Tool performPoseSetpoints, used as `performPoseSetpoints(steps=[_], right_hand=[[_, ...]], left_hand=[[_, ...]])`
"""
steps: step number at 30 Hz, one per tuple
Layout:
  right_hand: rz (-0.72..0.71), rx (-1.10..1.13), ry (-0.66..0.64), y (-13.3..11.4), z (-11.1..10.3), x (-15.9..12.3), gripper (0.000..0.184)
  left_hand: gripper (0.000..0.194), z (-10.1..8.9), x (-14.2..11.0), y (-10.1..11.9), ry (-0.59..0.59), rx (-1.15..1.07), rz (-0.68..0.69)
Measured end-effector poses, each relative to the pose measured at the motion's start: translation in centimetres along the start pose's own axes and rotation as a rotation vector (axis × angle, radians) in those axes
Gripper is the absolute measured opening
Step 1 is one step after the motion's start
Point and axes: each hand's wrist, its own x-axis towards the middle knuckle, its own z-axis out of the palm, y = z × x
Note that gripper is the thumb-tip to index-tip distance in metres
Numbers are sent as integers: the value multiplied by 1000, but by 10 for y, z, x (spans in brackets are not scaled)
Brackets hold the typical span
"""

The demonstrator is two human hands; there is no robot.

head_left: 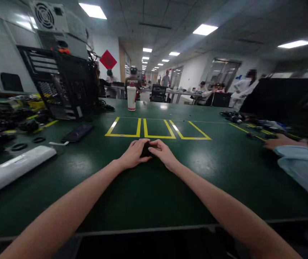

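My left hand [134,154] and my right hand [164,154] meet over the middle of the green table [154,194]. Between them is a small black object [145,150], largely covered by my fingers, so its kind does not show. The fingers of both hands curve around it from either side. Just beyond my hands, three yellow tape outlines [159,136] are marked on the tabletop.
A dark phone [77,133], a long white device [16,167] and black cables lie left. Behind them stands a black computer case [59,82]. A white cup [131,98] stands at the back. At right, another person's blue sleeve [300,162] reaches toward parts.
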Motion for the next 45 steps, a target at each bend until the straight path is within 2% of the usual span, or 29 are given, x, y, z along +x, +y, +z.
performPoseSetpoints(steps=[8,18,26,35,45], right_hand=[[111,-24,-66,-1,-2,0,31],[66,-27,-52,-8,0,-6,20],[114,-25,-81,0,-5,-1,34],[46,-43,-45,-6,0,-5,19],[111,-62,-82,-4,-4,-2,32]], left_hand=[[59,-3,0,1,-2,-33,6],[58,-3,0,2,-1,-44,3],[58,-5,0,3,-8,-49,-2],[59,-2,0,1,1,-29,6],[59,-3,0,0,-8,-29,0]])
